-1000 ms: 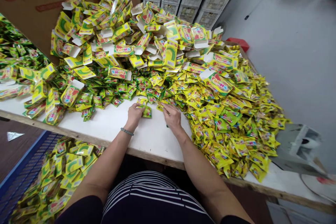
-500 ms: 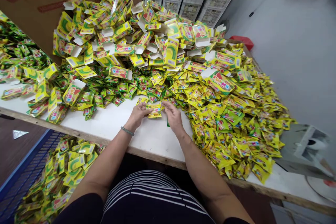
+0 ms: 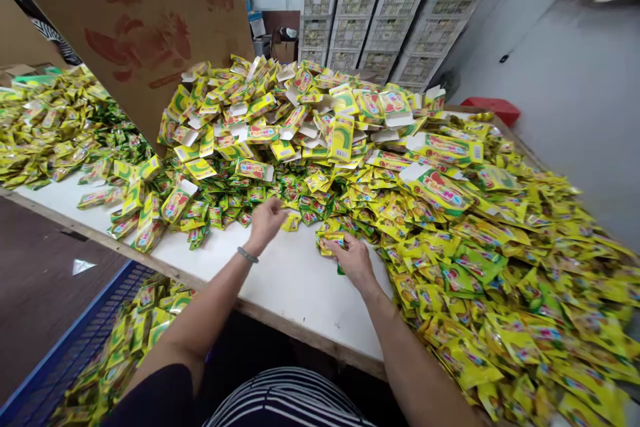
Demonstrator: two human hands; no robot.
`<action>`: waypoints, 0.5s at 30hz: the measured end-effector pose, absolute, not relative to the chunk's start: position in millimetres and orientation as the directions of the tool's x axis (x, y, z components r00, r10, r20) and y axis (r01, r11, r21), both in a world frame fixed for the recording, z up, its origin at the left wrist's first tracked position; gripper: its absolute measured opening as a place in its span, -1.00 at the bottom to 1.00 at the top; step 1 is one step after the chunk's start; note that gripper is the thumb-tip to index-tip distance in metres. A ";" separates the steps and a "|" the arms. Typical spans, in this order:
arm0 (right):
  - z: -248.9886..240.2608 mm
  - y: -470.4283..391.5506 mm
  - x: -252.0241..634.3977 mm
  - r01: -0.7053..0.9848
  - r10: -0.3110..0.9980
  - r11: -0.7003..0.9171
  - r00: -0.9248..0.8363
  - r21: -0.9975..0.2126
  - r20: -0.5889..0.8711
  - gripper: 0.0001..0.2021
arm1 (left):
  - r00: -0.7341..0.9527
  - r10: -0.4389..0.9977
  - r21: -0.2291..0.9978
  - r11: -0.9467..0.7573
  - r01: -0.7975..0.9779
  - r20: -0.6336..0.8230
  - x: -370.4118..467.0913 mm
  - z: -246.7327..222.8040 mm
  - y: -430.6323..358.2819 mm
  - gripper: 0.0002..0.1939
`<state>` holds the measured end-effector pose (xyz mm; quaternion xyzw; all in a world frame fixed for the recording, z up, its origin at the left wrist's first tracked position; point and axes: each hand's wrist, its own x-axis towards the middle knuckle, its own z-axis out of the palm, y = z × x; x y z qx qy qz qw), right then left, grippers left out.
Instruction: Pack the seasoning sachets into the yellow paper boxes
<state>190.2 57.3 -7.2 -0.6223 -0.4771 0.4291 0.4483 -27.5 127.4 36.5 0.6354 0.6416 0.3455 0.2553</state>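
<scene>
My right hand (image 3: pixel 354 259) grips a small yellow sachet (image 3: pixel 331 240) between thumb and fingers, just above the white tabletop (image 3: pixel 300 280). A bit of green packet shows beneath that hand. My left hand (image 3: pixel 266 221), a bracelet on its wrist, is at the front edge of the green sachets (image 3: pixel 257 193). Its fingers are curled together and slightly blurred; whatever is in them is hidden. Close to its fingertips lies another yellow sachet (image 3: pixel 291 221). To the right of my right hand spreads a large heap of yellow sachets (image 3: pixel 465 320).
Open yellow boxes (image 3: pixel 260 107) are piled behind the sachets. A brown cardboard sheet (image 3: pixel 165 20) stands at the left back. Below the table edge, a blue basket (image 3: pixel 90 333) holds filled boxes. Stacked white crates (image 3: pixel 360 10) and a red container (image 3: pixel 493 109) are farther back.
My hands have separated: the left has moved away from the sachet both were at, towards the green sachets. The right now has a yellow sachet. The view has shifted.
</scene>
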 end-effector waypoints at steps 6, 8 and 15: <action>-6.1 59.0 186.9 0.293 0.987 -0.044 0.162 -0.955 0.004 -0.60 | 0.246 0.921 -0.073 -0.235 0.969 0.302 -74.1 101.1 210.8 -0.61; -7.5 60.0 186.4 0.312 0.988 -0.018 0.149 -0.950 0.030 -0.64 | 0.270 0.945 -0.175 -0.239 0.955 0.186 -79.6 106.3 229.9 -0.61; -7.1 59.6 187.8 0.317 0.987 0.044 0.130 -0.947 0.089 -0.72 | 0.283 0.957 -0.063 -0.280 0.958 0.058 -71.6 100.9 214.8 -0.70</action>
